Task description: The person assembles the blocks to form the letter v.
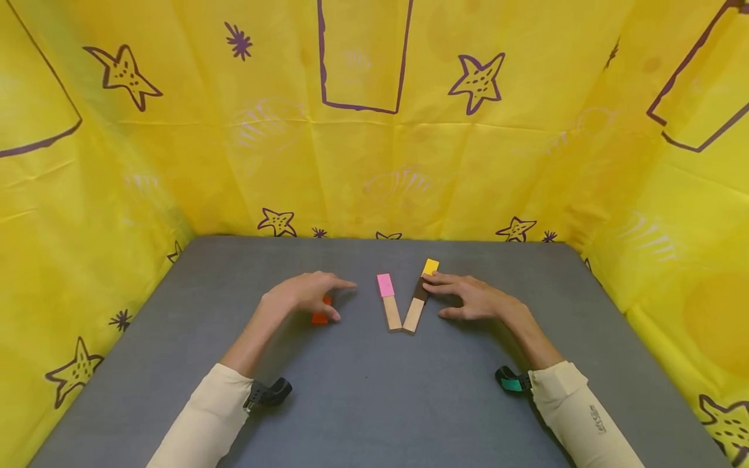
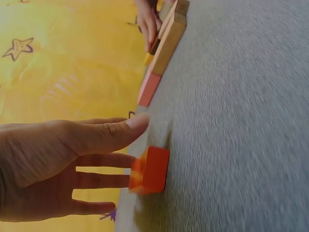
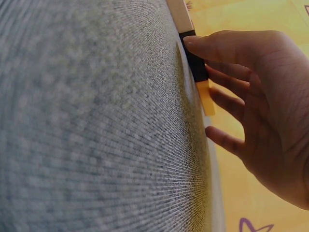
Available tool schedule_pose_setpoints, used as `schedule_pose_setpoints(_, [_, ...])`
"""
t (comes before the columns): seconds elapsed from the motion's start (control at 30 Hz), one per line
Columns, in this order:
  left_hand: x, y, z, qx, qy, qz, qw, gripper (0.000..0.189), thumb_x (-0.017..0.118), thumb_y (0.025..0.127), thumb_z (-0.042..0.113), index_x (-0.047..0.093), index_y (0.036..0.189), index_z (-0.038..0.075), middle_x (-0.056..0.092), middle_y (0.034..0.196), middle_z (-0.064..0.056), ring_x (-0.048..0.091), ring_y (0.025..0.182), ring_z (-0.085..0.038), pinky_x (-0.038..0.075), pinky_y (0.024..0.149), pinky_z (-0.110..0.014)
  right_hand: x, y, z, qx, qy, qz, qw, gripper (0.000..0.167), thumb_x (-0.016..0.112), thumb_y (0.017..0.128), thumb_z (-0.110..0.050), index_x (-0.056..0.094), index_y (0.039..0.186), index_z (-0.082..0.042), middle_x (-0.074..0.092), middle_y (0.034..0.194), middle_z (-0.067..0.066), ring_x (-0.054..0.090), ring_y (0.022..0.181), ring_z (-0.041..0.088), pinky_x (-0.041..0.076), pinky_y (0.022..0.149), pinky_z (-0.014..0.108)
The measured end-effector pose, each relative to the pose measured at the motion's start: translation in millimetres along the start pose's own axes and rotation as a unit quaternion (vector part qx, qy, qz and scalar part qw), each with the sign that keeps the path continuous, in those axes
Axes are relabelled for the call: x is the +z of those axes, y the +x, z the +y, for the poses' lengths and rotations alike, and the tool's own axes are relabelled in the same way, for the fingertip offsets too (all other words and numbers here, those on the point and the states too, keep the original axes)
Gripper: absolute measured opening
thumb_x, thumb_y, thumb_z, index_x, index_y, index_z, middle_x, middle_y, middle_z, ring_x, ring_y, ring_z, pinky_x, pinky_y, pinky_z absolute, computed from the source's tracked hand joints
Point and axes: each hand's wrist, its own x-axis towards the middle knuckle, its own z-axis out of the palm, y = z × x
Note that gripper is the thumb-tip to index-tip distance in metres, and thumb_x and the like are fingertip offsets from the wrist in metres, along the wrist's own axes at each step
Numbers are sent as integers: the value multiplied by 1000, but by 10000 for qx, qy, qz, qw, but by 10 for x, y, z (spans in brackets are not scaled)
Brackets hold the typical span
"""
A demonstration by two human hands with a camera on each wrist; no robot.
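My left hand hovers over an orange-red block on the left of the table, its thumb and fingers spread. In the left wrist view the thumb stands apart from this block, and the other fingers reach behind it; whether they touch it I cannot tell. My right hand is beside a dark brown block, fingertips at its edge and fingers loosely bent. A yellow block adjoins the dark one's far end, and a plain wooden block its near end.
Left of that row, a pink block lies end to end with another plain wooden block. Both rows meet at their near ends in a V. The grey table is bordered by yellow patterned cloth at the back and sides.
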Motion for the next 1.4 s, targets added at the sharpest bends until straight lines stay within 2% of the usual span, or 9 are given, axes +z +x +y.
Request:
schedule_pose_setpoints(0.1, [0, -69, -27, -65, 9, -88, 9999, 80, 87, 86, 35, 51, 156, 24, 63, 143, -9, 57, 119, -26, 53, 104, -47, 4, 0, 0, -5, 6, -9, 10000, 65, 68, 98, -33, 49, 157, -13, 39, 169, 10, 34, 158, 38, 35, 123, 65])
schedule_pose_setpoints(0.2, [7, -118, -49, -106, 31, -108, 9999, 79, 89, 84, 33, 54, 154, 24, 64, 137, -8, 54, 109, -23, 51, 95, -42, 9, -2, 3, 17, 16, -25, 10000, 65, 68, 98, -33, 49, 157, -13, 39, 169, 10, 34, 158, 38, 35, 122, 67])
schedule_pose_setpoints(0.5, [48, -192, -81, 274, 43, 197, 9994, 58, 90, 83, 25, 70, 136, 15, 69, 130, -7, 57, 105, -21, 54, 98, -43, 10, -24, 17, 23, 53, -10, 10000, 65, 68, 98, -33, 49, 157, -13, 38, 170, 11, 34, 158, 39, 34, 122, 69])
schedule_pose_setpoints(0.67, [64, -194, -91, 420, 82, 261, 9987, 48, 90, 82, 26, 73, 126, 14, 71, 122, -7, 58, 101, -20, 55, 95, -40, 15, -31, 13, 12, 77, -21, 10000, 65, 68, 97, -33, 49, 157, -13, 38, 170, 11, 35, 158, 40, 33, 122, 69])
schedule_pose_setpoints(1.0, [51, -192, -94, 341, 80, 184, 9992, 45, 89, 83, 26, 74, 125, 15, 71, 124, -6, 59, 103, -21, 56, 98, -40, 9, -17, 4, 42, 146, -56, 9999, 66, 67, 97, -33, 48, 158, -14, 37, 170, 11, 34, 158, 40, 32, 123, 69])
schedule_pose_setpoints(1.2, [-3, -179, -78, 369, 143, 58, 9992, 43, 88, 85, 23, 74, 125, 14, 71, 124, -6, 58, 102, -20, 55, 93, -37, -16, -5, -14, 34, 166, -45, 9998, 66, 67, 97, -31, 49, 157, -13, 37, 170, 12, 33, 158, 41, 31, 123, 70])
schedule_pose_setpoints(1.4, [-86, -137, -36, 370, 159, 29, 9992, 37, 85, 88, 22, 74, 123, 14, 70, 115, -4, 57, 98, -19, 53, 86, -34, -13, -9, -8, 63, 162, -107, 9998, 66, 67, 98, -32, 47, 158, -14, 36, 171, 11, 32, 158, 40, 31, 123, 69])
